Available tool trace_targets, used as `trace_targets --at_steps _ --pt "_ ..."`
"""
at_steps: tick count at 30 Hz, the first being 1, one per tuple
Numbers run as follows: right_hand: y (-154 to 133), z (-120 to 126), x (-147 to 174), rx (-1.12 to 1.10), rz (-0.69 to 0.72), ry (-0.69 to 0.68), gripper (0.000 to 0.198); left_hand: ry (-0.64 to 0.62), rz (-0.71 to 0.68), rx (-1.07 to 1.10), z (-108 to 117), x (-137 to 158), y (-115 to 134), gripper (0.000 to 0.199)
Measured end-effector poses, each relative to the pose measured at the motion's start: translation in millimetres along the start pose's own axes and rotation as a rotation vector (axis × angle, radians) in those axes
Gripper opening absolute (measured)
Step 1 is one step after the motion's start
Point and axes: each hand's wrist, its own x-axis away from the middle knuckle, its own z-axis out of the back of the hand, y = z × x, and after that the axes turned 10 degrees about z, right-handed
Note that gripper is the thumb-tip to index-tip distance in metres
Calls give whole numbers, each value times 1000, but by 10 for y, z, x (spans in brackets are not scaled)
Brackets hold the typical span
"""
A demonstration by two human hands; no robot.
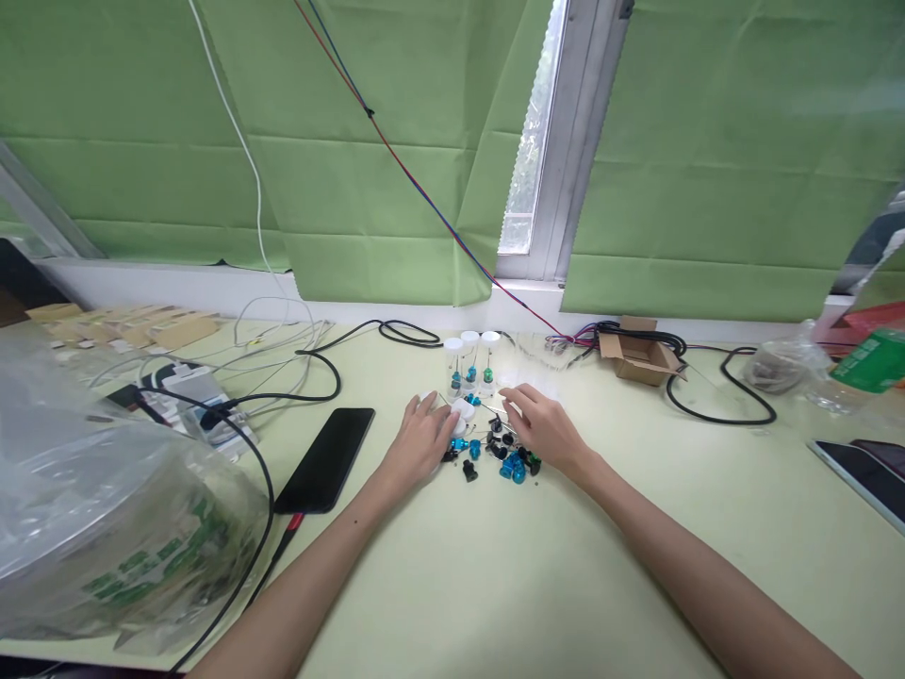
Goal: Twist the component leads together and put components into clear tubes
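Observation:
My left hand (419, 438) rests palm down on the table, its fingers spread beside some round white caps (463, 411). Opposite it, my right hand (543, 426) reaches over small black parts (499, 438) with its fingers apart and slightly bent; I see nothing held in it, though its fingertips are partly hidden. Between and below the hands lie shiny blue parts (513, 468), a black piece (470, 471) and thin wire-like stems. Just behind stand three clear jars (470, 363) with white lids, holding small blue and green pieces.
A black phone (326, 460) lies left of my left hand. Plastic bags (134, 528) fill the near left, with a black cable across them. A power strip (205, 405), an open cardboard box (640, 356), coiled cables and a tablet-like device (863, 481) surround the work area.

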Motion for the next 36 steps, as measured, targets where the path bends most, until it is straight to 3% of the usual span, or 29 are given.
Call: trace_targets --at_steps 5,15,21,28,36 --pt "-11 -33 158 -37 -15 64 21 -16 42 -13 19 3 20 51" --pt "-54 -67 168 -114 52 30 16 138 92 100 75 10 134 44" --pt "-64 -78 190 -146 97 31 17 223 12 209 151 48 260 24" --pt "-119 -82 183 -178 116 59 16 -39 -205 209 225 127 373 13" --pt "-330 -42 165 -196 192 27 23 -130 -243 207 254 141 365 12"
